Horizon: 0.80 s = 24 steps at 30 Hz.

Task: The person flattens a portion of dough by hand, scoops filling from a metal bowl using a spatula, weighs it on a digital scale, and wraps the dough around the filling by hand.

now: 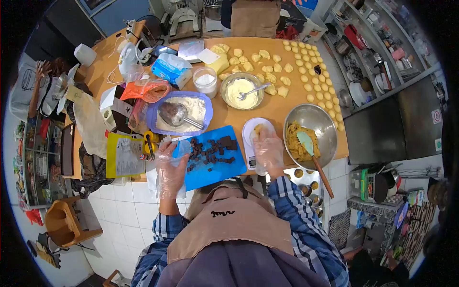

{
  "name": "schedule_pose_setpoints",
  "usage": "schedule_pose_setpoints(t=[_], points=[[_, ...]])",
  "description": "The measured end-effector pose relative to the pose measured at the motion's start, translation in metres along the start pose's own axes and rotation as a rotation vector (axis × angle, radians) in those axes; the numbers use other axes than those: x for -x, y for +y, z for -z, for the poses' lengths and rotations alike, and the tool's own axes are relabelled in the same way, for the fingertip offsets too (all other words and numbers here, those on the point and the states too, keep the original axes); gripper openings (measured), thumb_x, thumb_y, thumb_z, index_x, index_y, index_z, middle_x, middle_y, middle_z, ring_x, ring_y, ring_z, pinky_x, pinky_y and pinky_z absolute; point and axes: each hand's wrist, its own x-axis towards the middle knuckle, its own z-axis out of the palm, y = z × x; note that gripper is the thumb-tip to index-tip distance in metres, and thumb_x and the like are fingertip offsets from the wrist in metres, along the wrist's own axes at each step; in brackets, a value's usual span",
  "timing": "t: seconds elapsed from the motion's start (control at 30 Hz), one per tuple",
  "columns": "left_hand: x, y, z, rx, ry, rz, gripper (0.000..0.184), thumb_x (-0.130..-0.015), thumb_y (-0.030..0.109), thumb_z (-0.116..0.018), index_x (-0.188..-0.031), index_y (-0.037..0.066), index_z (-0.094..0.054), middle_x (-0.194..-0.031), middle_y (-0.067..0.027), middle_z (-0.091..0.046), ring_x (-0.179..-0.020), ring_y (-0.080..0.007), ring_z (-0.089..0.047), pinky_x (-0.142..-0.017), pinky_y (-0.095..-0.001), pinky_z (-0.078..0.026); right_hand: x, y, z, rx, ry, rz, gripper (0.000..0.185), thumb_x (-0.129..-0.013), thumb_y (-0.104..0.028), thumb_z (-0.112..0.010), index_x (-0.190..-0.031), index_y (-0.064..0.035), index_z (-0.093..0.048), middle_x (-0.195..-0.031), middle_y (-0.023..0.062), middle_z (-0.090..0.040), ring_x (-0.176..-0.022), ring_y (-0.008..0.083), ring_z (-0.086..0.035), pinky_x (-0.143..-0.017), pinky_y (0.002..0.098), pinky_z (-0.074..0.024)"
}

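My left hand (170, 170), in a clear plastic glove, is at the left edge of a blue cutting board (215, 175), thumb apart from the fingers. Dark chocolate chunks (210, 154) lie scattered across that board. Over a white kitchen scale (248, 136) is my gloved right hand (268, 152), its fingertips closed on a piece of dough (258, 129); the hand partly hides the scale. To its right stands a steel bowl (328, 129) of brownish dough (297, 143), with a spatula (308, 146) resting in it, its wooden handle over the rim.
Behind are a purple tub (208, 107) of flour with a scoop, a bowl (222, 91) of pale cream with a fork, and a white-filled jar (205, 81). Dough balls (306, 79) line the right side. Filled tins (306, 190) sit below the table edge. Someone in an apron (253, 19) stands opposite.
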Motion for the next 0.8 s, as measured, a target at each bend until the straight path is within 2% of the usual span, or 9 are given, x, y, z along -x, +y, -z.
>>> schedule_pose_setpoints(t=[0.07, 0.17, 0.23, 0.27, 0.37, 0.4, 0.5, 0.8], points=[[-0.001, 0.002, 0.001, 0.018, 0.001, -0.004, 0.042, -0.073, 0.01, -0.073, -0.11, -0.003, -0.059, -0.119, -0.0225, -0.052, -0.111, -0.0361, -0.052, -0.095, -0.0414, -0.042, -0.003, 0.0, 0.024, -0.453, 0.039, -0.153, 0.05, -0.094, -0.035, -0.047, -0.128, 0.0008, -0.051, -0.107, 0.0153, -0.063, -0.092, 0.0243, -0.063, -0.084, 0.0362, -0.0466], [-0.001, 0.001, 0.001, -0.01, -0.014, 0.003, 0.042, -0.073, 0.009, -0.073, -0.11, -0.004, -0.059, -0.119, -0.0224, -0.052, -0.111, -0.0359, -0.051, -0.095, -0.0415, -0.042, -0.005, 0.004, 0.095, -0.963, -0.14, -0.421, 0.058, -0.098, -0.044, -0.039, -0.138, -0.0024, -0.041, -0.123, 0.0173, -0.058, -0.114, 0.0223, -0.055, -0.102, 0.0345, -0.0355], [-0.002, 0.003, 0.001, -0.009, -0.01, -0.014, 0.042, -0.073, 0.01, -0.073, -0.11, -0.004, -0.059, -0.119, -0.0223, -0.052, -0.111, -0.0359, -0.051, -0.095, -0.0415, -0.042, -0.003, -0.005, 0.113, -1.574, 0.184, -0.566, 0.06, -0.099, -0.045, -0.036, -0.143, -0.005, -0.033, -0.13, 0.0174, -0.053, -0.124, 0.0233, -0.048, -0.107, 0.0344, -0.0316], [-0.003, 0.004, 0.001, -0.01, -0.004, -0.023, 0.042, -0.073, 0.01, -0.073, -0.11, -0.004, -0.059, -0.119, -0.0223, -0.052, -0.111, -0.0359, -0.051, -0.095, -0.0415, -0.042, 0.002, 0.012, 0.1, -1.717, 0.122, -0.521, 0.066, -0.098, -0.051, -0.032, -0.147, -0.0081, -0.023, -0.143, 0.0165, -0.04, -0.138, 0.0271, -0.028, -0.113, 0.0391, -0.0195], [-0.005, 0.004, 0.0, -0.032, 0.0, -0.033, 0.043, -0.074, 0.011, -0.073, -0.111, -0.005, -0.059, -0.119, -0.0224, -0.052, -0.111, -0.0361, -0.051, -0.095, -0.0413, -0.042, 0.012, 0.027, 0.105, -1.976, 0.248, -0.615, 0.076, -0.098, -0.053, -0.028, -0.146, 0.0026, -0.012, -0.149, 0.0217, -0.026, -0.14, 0.0284, -0.021, -0.113, 0.0414, -0.0184], [-0.006, 0.004, 0.001, -0.029, -0.002, -0.032, 0.043, -0.074, 0.011, -0.073, -0.111, -0.004, -0.059, -0.119, -0.0224, -0.052, -0.111, -0.0361, -0.051, -0.094, -0.0414, -0.042, 0.016, 0.033, 0.112, -1.95, 0.186, -0.585, 0.078, -0.097, -0.056, -0.028, -0.148, -0.0007, -0.007, -0.152, 0.0208, -0.018, -0.142, 0.0296, -0.013, -0.114, 0.0429, -0.0079], [-0.006, 0.007, 0.0, -0.013, -0.014, -0.031, 0.042, -0.074, 0.012, -0.072, -0.111, -0.004, -0.059, -0.119, -0.0224, -0.052, -0.112, -0.0361, -0.051, -0.094, -0.0417, -0.042, 0.025, 0.047, 0.115, -1.971, 0.247, -0.709, 0.076, -0.097, -0.057, -0.026, -0.149, -0.0041, -0.009, -0.151, 0.0206, -0.022, -0.141, 0.0318, -0.015, -0.114, 0.0454, -0.0009], [-0.008, 0.008, -0.002, -0.019, -0.02, -0.059, 0.042, -0.075, 0.011, -0.072, -0.113, -0.001, -0.059, -0.12, -0.0214, -0.052, -0.112, -0.0358, -0.051, -0.095, -0.042, -0.042, 0.033, 0.064, 0.114, -1.944, 0.267, -0.724, 0.077, -0.095, -0.062, -0.023, -0.149, -0.0086, -0.012, -0.148, 0.0188, -0.029, -0.139, 0.0298, -0.019, -0.113, 0.0484, -0.0015]])
